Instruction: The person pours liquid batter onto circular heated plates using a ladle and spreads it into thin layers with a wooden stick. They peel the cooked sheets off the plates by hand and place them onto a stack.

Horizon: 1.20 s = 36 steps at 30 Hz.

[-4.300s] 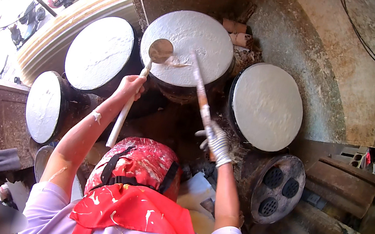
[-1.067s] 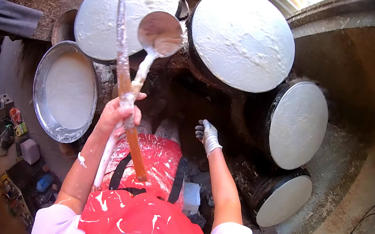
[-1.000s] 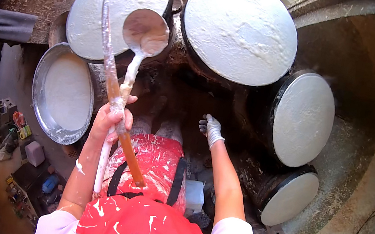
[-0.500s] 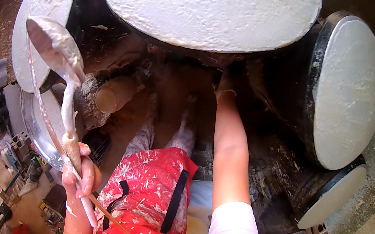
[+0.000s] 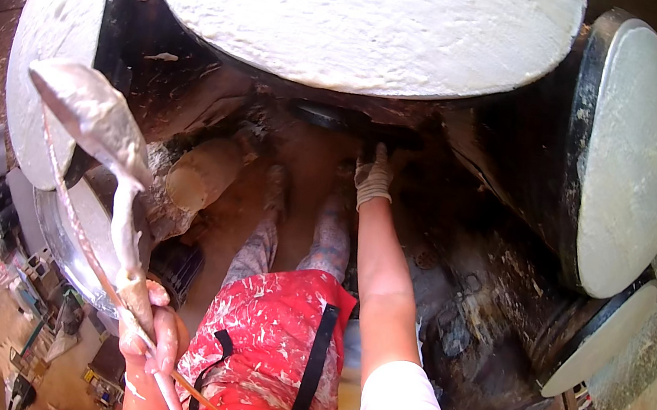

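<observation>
Left hand point(image 5: 158, 331) clasps smeared ladle point(image 5: 90, 110), slim stick point(image 5: 69, 219) — gloved right hand point(image 5: 373, 181), grip unclear, near lumpy white surface point(image 5: 361, 18).

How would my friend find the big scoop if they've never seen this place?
Look for the huge white-topped vat at the top middle, then go down and left to the person's bare left hand. The ladle sticks up from that hand, leaning left. Unlike the thin stick held with it, it widens into a cupped end smeared with white.
</observation>
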### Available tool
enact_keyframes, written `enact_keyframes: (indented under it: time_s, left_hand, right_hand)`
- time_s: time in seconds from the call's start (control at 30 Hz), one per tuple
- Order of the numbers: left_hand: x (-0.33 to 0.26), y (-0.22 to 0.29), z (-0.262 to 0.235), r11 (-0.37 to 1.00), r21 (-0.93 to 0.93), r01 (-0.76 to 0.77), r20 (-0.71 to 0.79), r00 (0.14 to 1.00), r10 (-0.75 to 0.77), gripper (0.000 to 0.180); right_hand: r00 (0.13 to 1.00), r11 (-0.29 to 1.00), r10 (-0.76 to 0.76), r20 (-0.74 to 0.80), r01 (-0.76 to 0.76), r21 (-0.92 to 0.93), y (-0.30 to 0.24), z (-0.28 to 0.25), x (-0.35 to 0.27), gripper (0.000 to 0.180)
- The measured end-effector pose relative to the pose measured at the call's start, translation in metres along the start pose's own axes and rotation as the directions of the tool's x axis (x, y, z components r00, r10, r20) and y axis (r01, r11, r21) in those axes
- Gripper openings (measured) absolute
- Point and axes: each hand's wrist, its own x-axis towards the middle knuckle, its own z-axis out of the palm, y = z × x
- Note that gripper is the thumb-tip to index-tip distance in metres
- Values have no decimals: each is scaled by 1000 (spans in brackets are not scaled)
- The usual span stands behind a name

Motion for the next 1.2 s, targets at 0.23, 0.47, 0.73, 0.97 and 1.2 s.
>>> enact_keyframes:
  time_s: [0.23, 0.47, 0.73, 0.97, 1.2]
  left_hand:
    - [-5, -2, -11, 995, -10, 102, 71, 992, -101, 56]
    - [-1, -3, -16, 988, 34, 151, 136, 979, -154, 53]
    - [3, -13, -5, 986, 84, 141, 59, 987, -146, 53]
    - [12, -11, 0, 940, 288, 184, 177, 954, -241, 46]
    - [2, -6, -4, 964, 198, 178, 155, 965, -211, 49]
  right_hand:
    - [980, 997, -22, -196, 8, -75, -60, 3, 30, 44]
    - [992, 1000, 22, -124, -21, 10, -113, -4, 47, 31]
    - [979, 909, 197, -44, -166, 383, -112, -9, 74, 25]
    - [995, 996, 87, -49, -88, -26, -95, -2, 80, 31]
    - [999, 935, 53, -9, -53, -351, -54, 9, 25, 40]
